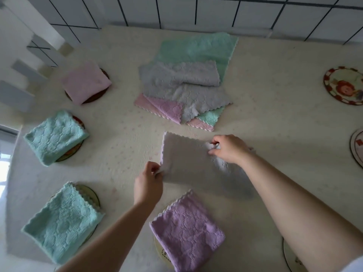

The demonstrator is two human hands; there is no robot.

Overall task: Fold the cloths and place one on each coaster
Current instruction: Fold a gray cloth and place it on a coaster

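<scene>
four coasters covered, a grey cloth mid-fold

four folded cloths are seen already set on coasters: a pink folded cloth [85,82] at the far left, a teal folded cloth [55,136] below it, a second teal folded cloth [62,222] at the near left, and a lilac folded cloth [187,229] at the near centre. each coaster is largely hidden under its cloth, with only a rim showing.

a grey cloth [191,163] is being worked in the middle of the table [275,114]. its near-left corner is pinched by the left hand [148,184], and its far edge is pinched by the right hand [228,148]; the fold is judged unfinished, though the cloth is blurred.

a pile of unfolded cloths [186,83] in green, grey, pink and lilac is left at the far centre. a bare patterned coaster [344,85] is seen at the far right, another bare coaster [357,148] at the right edge, and a third coaster [292,258] partly behind the right forearm. at least three placements are judged to be outstanding.
</scene>
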